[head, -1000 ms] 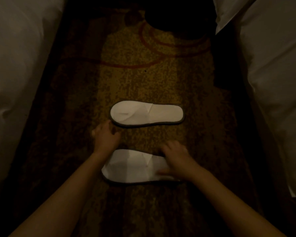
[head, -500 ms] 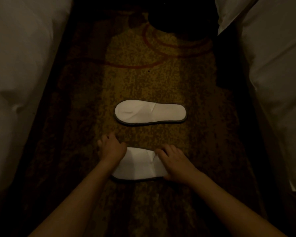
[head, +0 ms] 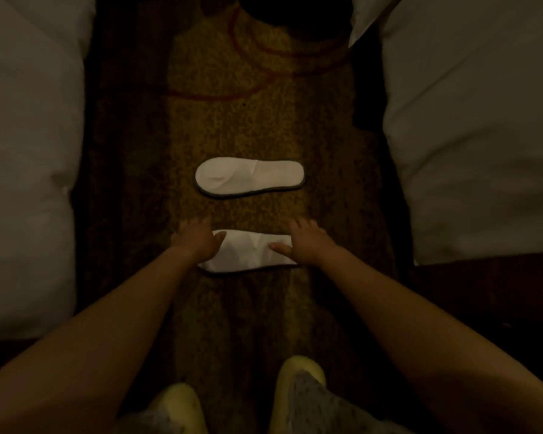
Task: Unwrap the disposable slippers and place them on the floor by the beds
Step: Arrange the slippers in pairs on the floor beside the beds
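Observation:
Two flat white disposable slippers lie side by side on the patterned carpet between two beds, toes to the left. The far slipper (head: 250, 177) lies free, untouched. The near slipper (head: 248, 252) is under both hands. My left hand (head: 198, 241) rests on its toe end, thumb on the white upper. My right hand (head: 306, 244) presses on its heel end, thumb stretched across the sole. Both ends of the near slipper are hidden by the hands.
A bed with white bedding (head: 29, 158) borders the carpet strip on the left, and another bed (head: 470, 136) borders it on the right. My two yellow-toed shoes (head: 298, 380) stand at the bottom. A dark round shape (head: 295, 14) sits at the far end of the carpet (head: 248, 120).
The view has pulled back and my shoes now show. My hands have spread to the two ends of the near slipper, which sits a little closer to the far one.

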`<state>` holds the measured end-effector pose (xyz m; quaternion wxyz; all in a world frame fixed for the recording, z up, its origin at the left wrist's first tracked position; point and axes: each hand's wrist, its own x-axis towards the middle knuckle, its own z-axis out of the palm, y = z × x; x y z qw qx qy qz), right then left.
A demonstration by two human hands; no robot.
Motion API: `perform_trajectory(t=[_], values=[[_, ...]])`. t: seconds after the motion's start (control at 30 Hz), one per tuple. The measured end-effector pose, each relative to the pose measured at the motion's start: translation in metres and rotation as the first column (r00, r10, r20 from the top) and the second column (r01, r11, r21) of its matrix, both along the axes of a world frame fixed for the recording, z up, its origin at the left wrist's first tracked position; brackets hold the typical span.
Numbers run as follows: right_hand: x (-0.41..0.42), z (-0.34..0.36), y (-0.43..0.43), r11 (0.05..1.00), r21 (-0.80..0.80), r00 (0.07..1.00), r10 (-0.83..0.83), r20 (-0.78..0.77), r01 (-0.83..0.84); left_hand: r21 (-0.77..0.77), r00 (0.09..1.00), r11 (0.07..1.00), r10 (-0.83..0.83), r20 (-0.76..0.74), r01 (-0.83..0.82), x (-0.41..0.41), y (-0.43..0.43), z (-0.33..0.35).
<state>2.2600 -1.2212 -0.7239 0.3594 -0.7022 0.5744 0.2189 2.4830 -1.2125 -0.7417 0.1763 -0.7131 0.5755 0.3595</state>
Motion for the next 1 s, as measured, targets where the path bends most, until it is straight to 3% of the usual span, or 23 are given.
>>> perform_trajectory(t=[0.23, 0.5, 0.63, 0.83, 1.0], values=[[-0.011, 0.148, 0.023, 0.994, 0.084, 0.997, -0.073, -0.011, 0.074, 0.043, 0.992, 0.993, -0.103, -0.067, 0.106, -0.036, 0.023, 0.145], [-0.043, 0.335, 0.048, 0.981, 0.033, 0.982, -0.190, 0.004, 0.190, 0.031, 0.974, 0.982, -0.179, -0.138, 0.185, -0.072, 0.024, 0.339], [-0.058, 0.420, 0.079, 0.960, 0.003, 0.960, -0.279, 0.039, 0.279, 0.000, 0.945, 0.952, -0.303, -0.125, 0.306, -0.102, 0.039, 0.429], [-0.092, 0.511, 0.141, 0.897, -0.061, 0.899, -0.436, 0.033, 0.438, -0.027, 0.857, 0.862, -0.506, -0.095, 0.506, -0.142, 0.070, 0.515], [-0.116, 0.564, 0.208, 0.774, -0.118, 0.781, -0.624, 0.024, 0.622, -0.067, 0.772, 0.777, -0.629, -0.090, 0.625, -0.169, 0.108, 0.561]])
